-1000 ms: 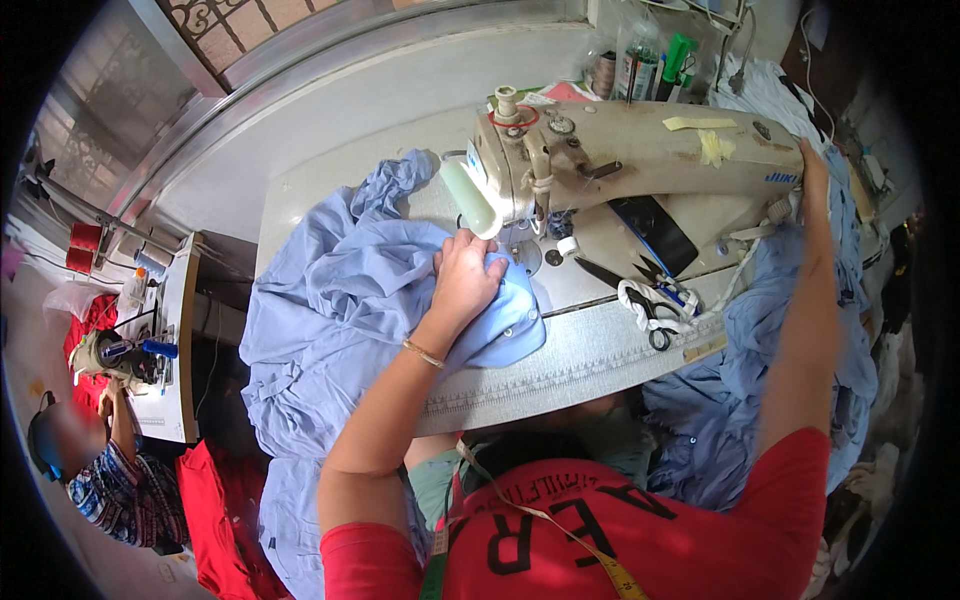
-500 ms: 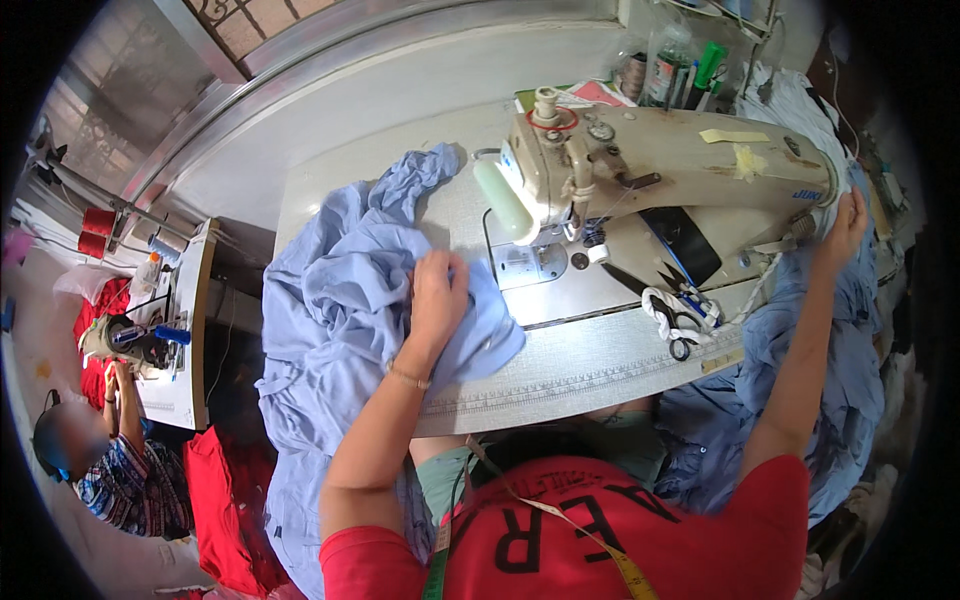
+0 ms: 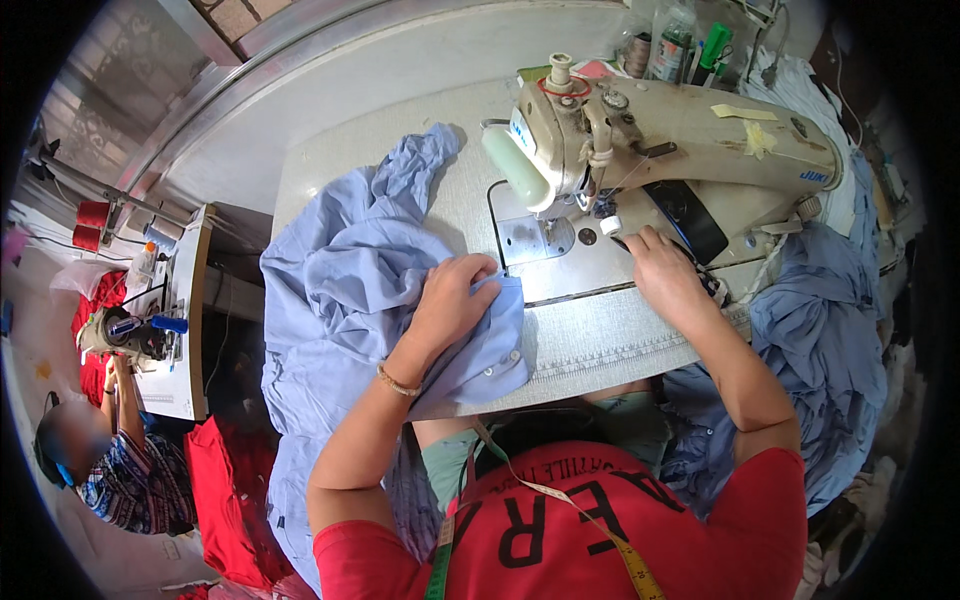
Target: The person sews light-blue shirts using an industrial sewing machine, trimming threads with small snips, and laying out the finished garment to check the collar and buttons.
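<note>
My left hand (image 3: pixel 452 303) presses down on a light blue shirt (image 3: pixel 345 240), its fingers and thumb curled at the edge of the cloth. Small white buttons show on the flap beside it. This flap lies just short of the sewing machine's needle plate (image 3: pixel 530 238). My right hand (image 3: pixel 668 278) is on the machine bed, fingers bent down over the spot where scissors lie. A dark tip shows by its fingertips, but the hand hides most of what is under it. The sewing machine (image 3: pixel 690 130) stands beyond both hands.
More blue cloth (image 3: pixel 820 300) hangs in a heap at the right end of the table. Behind the machine stand a bottle (image 3: pixel 672 55) and green markers (image 3: pixel 712 50). To the left, another person works at a second machine (image 3: pixel 115 335) with red cloth.
My right hand has come from behind the machine's right end to the scissors in front of it. The shirt flap under my left hand now lies flatter, with its buttons showing.
</note>
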A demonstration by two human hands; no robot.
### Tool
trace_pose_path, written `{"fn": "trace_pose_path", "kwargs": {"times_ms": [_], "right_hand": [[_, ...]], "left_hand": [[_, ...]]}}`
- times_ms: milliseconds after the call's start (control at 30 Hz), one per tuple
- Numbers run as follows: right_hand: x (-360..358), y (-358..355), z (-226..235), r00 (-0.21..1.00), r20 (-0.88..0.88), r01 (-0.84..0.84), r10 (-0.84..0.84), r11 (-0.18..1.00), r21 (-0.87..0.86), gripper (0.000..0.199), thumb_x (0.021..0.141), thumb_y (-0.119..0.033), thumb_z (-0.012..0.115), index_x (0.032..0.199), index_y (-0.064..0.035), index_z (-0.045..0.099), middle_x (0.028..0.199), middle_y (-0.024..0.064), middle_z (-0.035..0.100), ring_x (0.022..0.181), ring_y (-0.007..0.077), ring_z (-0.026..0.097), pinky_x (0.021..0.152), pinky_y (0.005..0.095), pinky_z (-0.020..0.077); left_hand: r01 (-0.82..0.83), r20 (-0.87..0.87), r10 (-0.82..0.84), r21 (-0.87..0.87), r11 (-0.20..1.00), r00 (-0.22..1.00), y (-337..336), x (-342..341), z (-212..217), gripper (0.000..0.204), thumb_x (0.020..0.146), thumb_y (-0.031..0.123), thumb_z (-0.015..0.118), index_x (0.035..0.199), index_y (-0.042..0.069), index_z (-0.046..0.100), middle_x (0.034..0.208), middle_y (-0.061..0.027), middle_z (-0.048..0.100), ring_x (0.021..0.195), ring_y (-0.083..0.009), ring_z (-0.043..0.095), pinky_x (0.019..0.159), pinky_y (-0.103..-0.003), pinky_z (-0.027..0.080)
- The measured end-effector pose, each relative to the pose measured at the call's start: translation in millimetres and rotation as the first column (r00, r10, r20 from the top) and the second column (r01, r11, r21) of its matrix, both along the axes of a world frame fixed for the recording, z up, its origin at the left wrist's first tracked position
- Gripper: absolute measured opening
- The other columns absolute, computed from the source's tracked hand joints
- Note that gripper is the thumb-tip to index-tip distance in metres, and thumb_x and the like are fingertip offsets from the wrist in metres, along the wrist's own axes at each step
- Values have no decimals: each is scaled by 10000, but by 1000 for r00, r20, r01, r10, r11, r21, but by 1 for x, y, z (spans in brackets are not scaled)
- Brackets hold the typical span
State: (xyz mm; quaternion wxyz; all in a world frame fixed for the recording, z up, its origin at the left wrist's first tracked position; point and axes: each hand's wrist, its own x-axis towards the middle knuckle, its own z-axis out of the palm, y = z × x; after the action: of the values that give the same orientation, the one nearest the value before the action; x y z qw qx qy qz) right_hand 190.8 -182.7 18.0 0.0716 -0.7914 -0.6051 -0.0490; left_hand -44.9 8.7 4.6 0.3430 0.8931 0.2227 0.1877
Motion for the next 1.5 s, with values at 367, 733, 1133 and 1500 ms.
{"fn": "trace_pose_path", "kwargs": {"times_ms": [367, 733, 1133, 1500], "right_hand": [[-25, 2, -11, 993, -41, -108, 114, 985, 132, 246, 775, -34, 499, 1015, -39, 552, 982, 118, 532, 965, 286, 542, 839, 382, 451], [-32, -9, -13, 981, -48, -167, 189, 940, 298, 239, 797, -71, 521, 1026, -37, 582, 1023, 96, 550, 967, 270, 531, 893, 382, 422], [18, -56, 14, 951, -143, 271, -273, 962, -32, 308, 767, 12, 520, 1065, -40, 572, 1024, 149, 565, 990, 340, 518, 879, 414, 429], [35, -65, 14, 830, -504, 349, -241, 928, 131, 265, 855, -82, 489, 1111, -19, 472, 1086, 160, 519, 1026, 341, 518, 868, 374, 416]], "left_hand": [[60, -42, -61, -23, 998, 997, -3, 12, 10, 231, 760, 199, 689, 887, 12, 646, 840, -178, 661, 802, -335, 630, 725, -391, 485], [82, -73, -78, 55, 995, 994, -5, 29, 5, 145, 767, 153, 667, 834, 26, 648, 804, -141, 628, 751, -315, 608, 715, -363, 471], [-48, 95, 68, -201, 978, 993, 5, 22, -10, 129, 838, 94, 596, 846, -34, 607, 812, -142, 579, 735, -236, 563, 700, -315, 453], [-69, 35, 81, -279, 958, 996, 2, 16, -4, 174, 940, 160, 497, 890, -5, 524, 726, -99, 534, 690, -165, 495, 666, -297, 425]]}}
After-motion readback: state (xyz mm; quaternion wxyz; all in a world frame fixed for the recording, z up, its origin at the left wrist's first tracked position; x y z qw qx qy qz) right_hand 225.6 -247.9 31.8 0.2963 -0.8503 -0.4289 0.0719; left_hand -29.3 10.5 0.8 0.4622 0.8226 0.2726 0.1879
